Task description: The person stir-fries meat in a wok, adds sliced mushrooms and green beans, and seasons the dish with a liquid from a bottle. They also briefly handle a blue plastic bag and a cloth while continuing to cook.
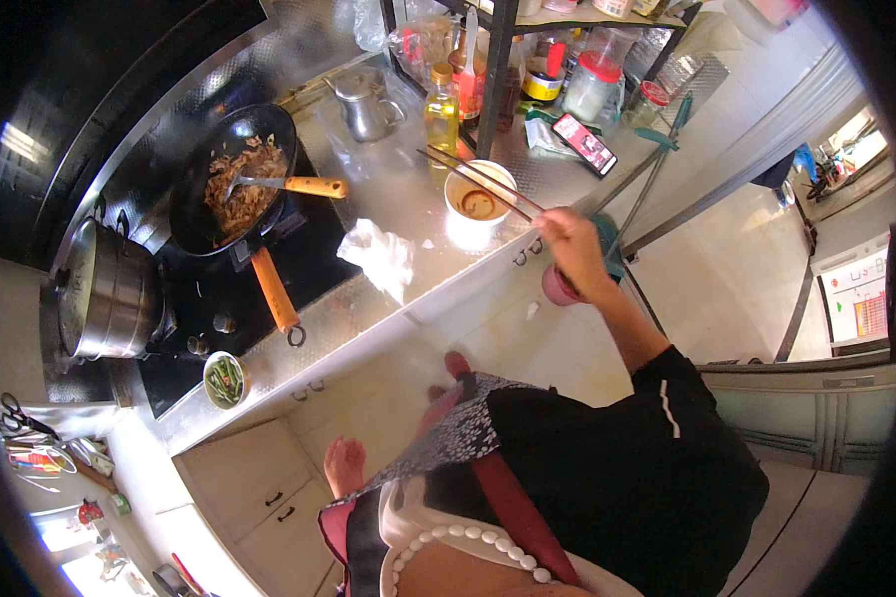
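Observation:
My right hand [567, 242] grips a pair of dark chopsticks [485, 183]. They reach across a white bowl [511, 173], their tips past its far left rim. Brown liquid coats the bottom of that bowl, which stands on the metal counter. My left hand [345, 464] hangs low beside the apron, away from the counter, its fingers loosely bent and nothing seen in it. On the stove, a black frying pan [187, 224] holds browned, shredded-looking food [246, 209]. A spatula [313, 186] with a wooden handle rests in the pan.
Left of the pan stands a lidded steel pot [119, 295]. A bowl of cut green vegetables [225, 382] sits near the counter edge. Crumpled white plastic [379, 256], a steel jug [366, 112], an oil bottle [441, 112] and a phone [584, 144] lie or stand along the counter.

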A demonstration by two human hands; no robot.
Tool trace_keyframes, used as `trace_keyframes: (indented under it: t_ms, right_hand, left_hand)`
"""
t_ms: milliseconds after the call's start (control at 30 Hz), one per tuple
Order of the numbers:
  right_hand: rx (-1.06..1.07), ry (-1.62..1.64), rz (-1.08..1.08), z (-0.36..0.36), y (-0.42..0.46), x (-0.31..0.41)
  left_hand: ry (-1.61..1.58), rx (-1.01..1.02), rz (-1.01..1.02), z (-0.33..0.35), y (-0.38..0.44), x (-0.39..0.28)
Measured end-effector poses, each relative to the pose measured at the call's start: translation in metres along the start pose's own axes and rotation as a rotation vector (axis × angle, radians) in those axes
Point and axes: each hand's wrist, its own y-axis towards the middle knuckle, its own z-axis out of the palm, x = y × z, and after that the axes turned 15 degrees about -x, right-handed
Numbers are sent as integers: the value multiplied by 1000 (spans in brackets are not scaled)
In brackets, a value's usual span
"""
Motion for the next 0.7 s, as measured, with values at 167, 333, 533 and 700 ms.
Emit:
trace_keyframes:
  t_ms: [167, 333, 533, 700]
  right_hand:
    - [66, 254, 412, -34, 52, -27]
    - [22, 325, 449, -12, 142, -61]
    - [-164, 201, 374, 30, 264, -122]
    - [-571, -56, 37, 68, 344, -147]
  left_hand:
    - [-25, -70, -20, 29, 3, -1]
    - [-6, -73, 38, 53, -13, -6]
    - [-91, -158, 63, 81, -35, 26]
    - [-7, -188, 114, 143, -73, 28]
